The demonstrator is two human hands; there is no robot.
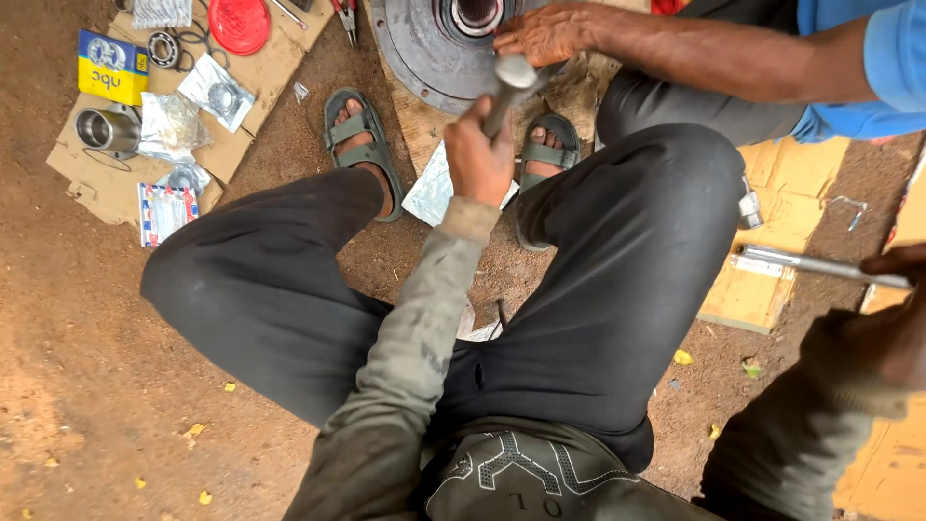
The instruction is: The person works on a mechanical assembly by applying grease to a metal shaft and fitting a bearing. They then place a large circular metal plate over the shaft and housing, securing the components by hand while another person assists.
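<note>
Gripping a hammer [508, 89] by its handle, left hand [477, 159] is closed tight, head just over the grey wheel hub [424, 43]. Right hand [892, 318] curls around a steel rod [820, 264] near yellow cardboard [772, 207]. Co-worker's hand [545, 34] rests flat on the hub.

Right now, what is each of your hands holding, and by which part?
Left hand grips a hammer by its handle, well below the head. Right hand grips a metal rod at one end, by the frame's right edge.
</note>
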